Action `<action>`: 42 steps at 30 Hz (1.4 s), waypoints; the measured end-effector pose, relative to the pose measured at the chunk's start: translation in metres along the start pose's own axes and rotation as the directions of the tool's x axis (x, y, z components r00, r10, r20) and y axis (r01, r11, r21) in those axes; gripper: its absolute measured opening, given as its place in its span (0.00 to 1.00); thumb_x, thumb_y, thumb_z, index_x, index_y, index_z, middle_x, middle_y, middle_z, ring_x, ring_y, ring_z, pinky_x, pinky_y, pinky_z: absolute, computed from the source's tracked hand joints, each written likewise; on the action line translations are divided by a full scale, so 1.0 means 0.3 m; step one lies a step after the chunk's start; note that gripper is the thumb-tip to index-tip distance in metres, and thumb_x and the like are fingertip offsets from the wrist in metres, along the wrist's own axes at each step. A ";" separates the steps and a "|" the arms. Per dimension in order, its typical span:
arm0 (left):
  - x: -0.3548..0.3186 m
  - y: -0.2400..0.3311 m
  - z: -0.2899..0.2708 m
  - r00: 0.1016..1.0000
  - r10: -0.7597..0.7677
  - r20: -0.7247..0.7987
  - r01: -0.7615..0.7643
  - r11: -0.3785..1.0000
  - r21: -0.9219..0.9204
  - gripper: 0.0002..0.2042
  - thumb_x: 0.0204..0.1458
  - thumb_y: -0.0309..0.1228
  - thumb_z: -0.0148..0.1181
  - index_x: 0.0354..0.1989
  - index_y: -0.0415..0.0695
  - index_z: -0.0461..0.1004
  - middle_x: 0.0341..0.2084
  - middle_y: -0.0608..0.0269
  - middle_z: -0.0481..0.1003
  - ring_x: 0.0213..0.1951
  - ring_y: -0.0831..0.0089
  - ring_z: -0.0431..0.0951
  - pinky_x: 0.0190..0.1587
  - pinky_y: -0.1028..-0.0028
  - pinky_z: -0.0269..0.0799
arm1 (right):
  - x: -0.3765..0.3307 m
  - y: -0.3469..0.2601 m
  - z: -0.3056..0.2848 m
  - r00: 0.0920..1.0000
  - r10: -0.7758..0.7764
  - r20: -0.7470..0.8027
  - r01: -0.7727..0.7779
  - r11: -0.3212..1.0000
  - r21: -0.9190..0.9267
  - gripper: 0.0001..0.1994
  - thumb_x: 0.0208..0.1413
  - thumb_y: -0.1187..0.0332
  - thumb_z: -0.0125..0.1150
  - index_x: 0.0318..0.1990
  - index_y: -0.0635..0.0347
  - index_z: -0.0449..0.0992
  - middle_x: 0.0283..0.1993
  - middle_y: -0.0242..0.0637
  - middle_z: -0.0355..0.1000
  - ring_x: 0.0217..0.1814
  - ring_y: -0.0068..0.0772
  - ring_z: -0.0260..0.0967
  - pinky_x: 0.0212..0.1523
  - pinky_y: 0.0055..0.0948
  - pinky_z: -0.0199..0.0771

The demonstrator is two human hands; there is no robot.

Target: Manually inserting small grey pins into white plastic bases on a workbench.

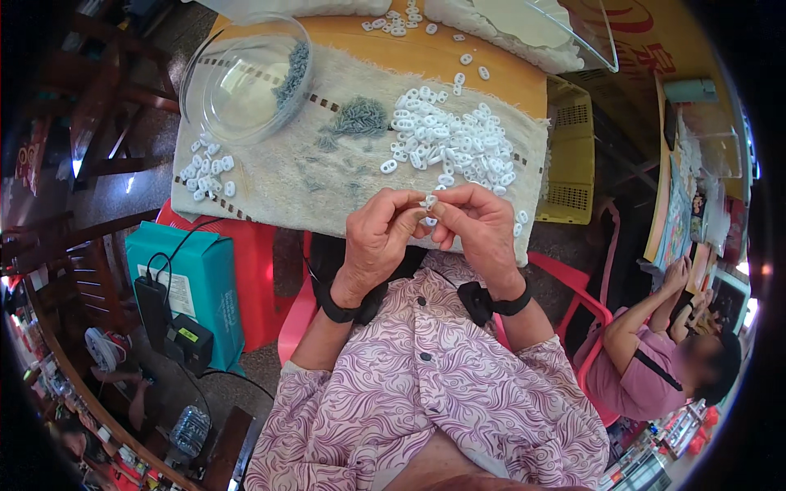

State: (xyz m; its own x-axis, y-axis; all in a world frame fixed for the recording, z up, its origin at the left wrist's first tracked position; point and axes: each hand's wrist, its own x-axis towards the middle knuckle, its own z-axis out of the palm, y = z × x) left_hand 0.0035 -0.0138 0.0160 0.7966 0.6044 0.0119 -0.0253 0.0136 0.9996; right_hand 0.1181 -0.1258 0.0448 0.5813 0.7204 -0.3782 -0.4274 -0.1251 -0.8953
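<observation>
In front of my chest, my left hand and my right hand meet over the near edge of a beige towel. Fingertips of both pinch one small white plastic piece. Just beyond lies a big heap of white oval two-holed pieces. Left of that heap is a mound of tiny grey-green slender parts, with some scattered nearer to me. A smaller group of white pieces rests at the towel's left. Whether anything else sits between my fingers is hidden.
A clear round bowl holding more grey-green parts stands at the far left. Several loose white pieces lie on the orange tabletop. A yellow crate is to the right, a teal box to the left. Another person sits at right.
</observation>
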 end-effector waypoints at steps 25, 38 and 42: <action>-0.019 -0.025 0.021 0.999 -0.034 0.016 0.036 0.988 -0.148 0.02 0.54 0.20 0.56 0.34 0.35 0.73 0.27 0.64 0.74 0.25 0.83 0.73 0.27 0.83 0.70 | -0.036 0.024 0.016 0.855 -0.514 0.073 0.490 0.751 -0.443 0.03 0.54 0.81 0.56 0.36 0.68 0.73 0.26 0.34 0.72 0.24 0.17 0.72 0.21 0.14 0.71; -0.027 -0.006 0.059 0.997 -0.047 0.055 0.060 0.958 -0.280 0.06 0.57 0.21 0.53 0.42 0.35 0.72 0.27 0.63 0.76 0.27 0.83 0.75 0.30 0.83 0.72 | -0.064 0.000 -0.024 0.992 -0.103 -0.071 0.102 0.995 -0.011 0.06 0.56 0.78 0.56 0.40 0.69 0.73 0.27 0.35 0.74 0.23 0.16 0.70 0.21 0.15 0.71; -0.026 0.000 0.065 0.999 -0.021 0.043 0.029 0.981 -0.189 0.06 0.57 0.21 0.53 0.41 0.35 0.72 0.27 0.63 0.76 0.25 0.82 0.75 0.28 0.82 0.72 | -0.071 0.000 -0.036 0.996 -0.033 -0.084 0.034 0.999 0.003 0.06 0.56 0.78 0.57 0.40 0.67 0.74 0.28 0.35 0.74 0.23 0.17 0.70 0.20 0.14 0.70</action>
State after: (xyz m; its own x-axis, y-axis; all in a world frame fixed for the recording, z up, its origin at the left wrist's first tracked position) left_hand 0.0090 -0.0342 0.0163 0.8222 0.5691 -0.0078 -0.1163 0.1815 0.9765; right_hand 0.1132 -0.1485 0.0504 0.6511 0.6647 -0.3664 -0.4094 -0.0990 -0.9070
